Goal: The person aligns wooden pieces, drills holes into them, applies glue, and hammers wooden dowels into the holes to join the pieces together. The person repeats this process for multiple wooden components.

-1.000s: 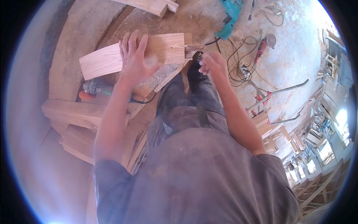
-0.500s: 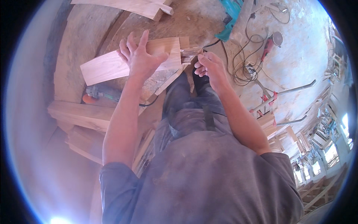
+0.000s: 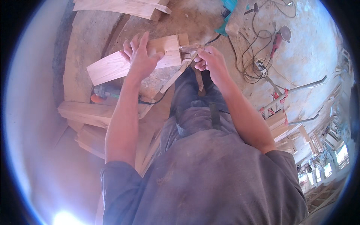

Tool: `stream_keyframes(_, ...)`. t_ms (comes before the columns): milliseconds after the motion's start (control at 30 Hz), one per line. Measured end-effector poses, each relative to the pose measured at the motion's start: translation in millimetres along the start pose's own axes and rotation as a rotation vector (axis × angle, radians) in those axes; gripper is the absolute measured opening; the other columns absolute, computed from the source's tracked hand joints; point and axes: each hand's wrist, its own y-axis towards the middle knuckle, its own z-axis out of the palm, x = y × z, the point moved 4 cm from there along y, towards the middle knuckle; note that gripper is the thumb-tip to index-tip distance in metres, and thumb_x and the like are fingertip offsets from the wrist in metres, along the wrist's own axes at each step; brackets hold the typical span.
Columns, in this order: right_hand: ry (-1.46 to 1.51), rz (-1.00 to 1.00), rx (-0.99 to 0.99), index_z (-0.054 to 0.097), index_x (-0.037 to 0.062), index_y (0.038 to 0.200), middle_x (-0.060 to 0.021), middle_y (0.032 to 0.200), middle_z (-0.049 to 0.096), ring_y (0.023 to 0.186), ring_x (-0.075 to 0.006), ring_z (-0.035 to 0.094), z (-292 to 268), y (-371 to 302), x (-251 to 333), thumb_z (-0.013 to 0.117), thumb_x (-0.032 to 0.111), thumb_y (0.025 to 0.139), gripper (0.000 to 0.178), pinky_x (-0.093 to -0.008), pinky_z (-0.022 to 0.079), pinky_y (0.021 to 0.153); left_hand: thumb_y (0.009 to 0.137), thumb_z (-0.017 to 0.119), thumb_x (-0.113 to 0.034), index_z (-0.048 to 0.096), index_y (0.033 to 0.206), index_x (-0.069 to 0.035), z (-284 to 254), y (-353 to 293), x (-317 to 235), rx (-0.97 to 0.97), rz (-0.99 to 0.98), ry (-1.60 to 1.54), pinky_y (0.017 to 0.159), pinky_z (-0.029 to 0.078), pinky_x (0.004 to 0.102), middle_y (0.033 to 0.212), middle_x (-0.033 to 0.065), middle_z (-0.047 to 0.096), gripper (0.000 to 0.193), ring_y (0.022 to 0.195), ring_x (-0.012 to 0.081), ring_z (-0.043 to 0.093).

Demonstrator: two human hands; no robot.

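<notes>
My left hand (image 3: 141, 60) lies across a pale wooden board (image 3: 108, 69), fingers spread and thumb stretched toward the board's right part. A second flat piece (image 3: 170, 44) makes up the right end, where a narrower tongue of wood (image 3: 185, 57) sticks out. Beside this tongue, my right hand (image 3: 212, 62) is closed in a pinch on a slender brownish tool (image 3: 190, 48) that points left to the joint. Its exact kind cannot be made out. The board rests on a dusty wooden work surface (image 3: 150, 84).
Behind the board lie more pale planks (image 3: 123, 7). An angle grinder (image 3: 103, 93) sits left of my forearm, and a red grinder (image 3: 279, 41) with coiled cables (image 3: 255, 69) lies on the floor at right. A teal power tool (image 3: 227, 18) stands far off; thick timbers (image 3: 86, 112) are near left.
The view has shifted slightly, so the scene sits a little farther right. My right hand keeps its pinch at the joint, and my left hand stays on the board.
</notes>
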Motion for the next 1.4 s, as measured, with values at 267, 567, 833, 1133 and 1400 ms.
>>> stream_keyframes(267, -0.046, -0.023, 0.024, 0.06, -0.0025, 0.1, -0.0115, 0.086, 0.067, 0.065, -0.0161, 0.067, -1, 7, 2, 0.068, 0.03, 0.098, 0.034, -0.0265, 0.049, 0.056, 0.076, 0.081, -0.045, 0.042, 0.156, -0.013, 2, 0, 0, -0.047, 0.034, -0.027, 0.122, -0.006, 0.0588, 0.162, 0.0128, 0.033, 0.095, 0.154, 0.0403, 0.009)
stream_keyframes(567, -0.098, 0.025, 0.038, 0.062, 0.0045, 0.101, -0.0089, 0.091, 0.067, 0.073, -0.0173, 0.065, -3, 5, 1, 0.065, 0.039, 0.099, 0.034, -0.0302, 0.049, 0.064, 0.071, 0.081, -0.05, 0.047, 0.154, -0.016, 2, 1, -6, -0.076, -0.042, 0.0, 0.123, -0.003, 0.0588, 0.161, 0.0153, 0.034, 0.096, 0.153, 0.042, 0.012)
stream_keyframes(833, -0.009, 0.007, 0.033, 0.058, 0.0061, 0.089, -0.0098, 0.083, 0.068, 0.065, -0.0174, 0.067, -1, 9, -6, 0.066, 0.032, 0.099, 0.029, -0.028, 0.049, 0.056, 0.069, 0.081, -0.047, 0.052, 0.151, -0.019, 1, -1, -13, -0.1, -0.096, 0.0, 0.124, -0.003, 0.0593, 0.161, 0.0157, 0.033, 0.092, 0.153, 0.042, 0.01)
stream_keyframes(1133, -0.016, -0.001, -0.005, 0.059, 0.0052, 0.09, -0.0097, 0.084, 0.069, 0.062, -0.0171, 0.066, -2, 12, -12, 0.067, 0.031, 0.098, 0.028, -0.0278, 0.049, 0.054, 0.068, 0.085, -0.051, 0.051, 0.151, -0.022, 0, -5, -23, -0.094, -0.115, 0.04, 0.123, -0.004, 0.0609, 0.16, 0.0174, 0.032, 0.094, 0.153, 0.0425, 0.01)
stream_keyframes(1400, -0.1, -0.027, -0.031, 0.062, 0.0022, 0.095, -0.0097, 0.085, 0.069, 0.066, -0.0163, 0.067, -6, 15, -6, 0.069, 0.027, 0.097, 0.026, -0.0272, 0.05, 0.055, 0.063, 0.09, -0.062, 0.037, 0.158, -0.017, -3, -10, -32, 0.01, -0.034, 0.174, 0.122, -0.001, 0.0638, 0.157, 0.0166, 0.035, 0.118, 0.152, 0.0412, 0.013)
